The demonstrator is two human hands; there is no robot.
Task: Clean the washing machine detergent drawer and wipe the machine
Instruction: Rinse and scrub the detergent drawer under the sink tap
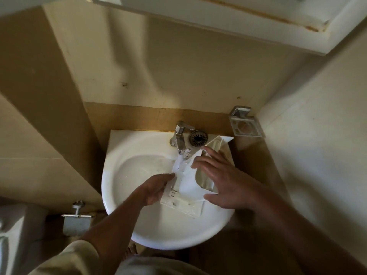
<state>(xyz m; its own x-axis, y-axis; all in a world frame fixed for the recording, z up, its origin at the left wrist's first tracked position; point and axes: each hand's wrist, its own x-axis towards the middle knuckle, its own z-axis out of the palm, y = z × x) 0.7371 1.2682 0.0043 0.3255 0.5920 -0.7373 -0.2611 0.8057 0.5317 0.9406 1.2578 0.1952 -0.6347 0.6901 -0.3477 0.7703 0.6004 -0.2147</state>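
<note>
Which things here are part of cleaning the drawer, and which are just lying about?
In use: detergent drawer, tap running onto it, basin, left hand, right hand.
Just there: drain strainer, soap holder, toilet-roll holder.

Both bare forearms reach up from the bottom edge toward the middle of the frame; the left forearm (113,229) rises from the lower left, out of a pale sleeve (65,259), and the right forearm (294,227) comes in from the lower right corner; the left hand (155,190) sits just left of centre, knuckles up, its fingers curled round the left edge of the detergent drawer (184,204); the right hand (222,179) lies right of centre, palm down, fingers straight and spread across the drawer's top, thumb stretched leftward below them.
</note>
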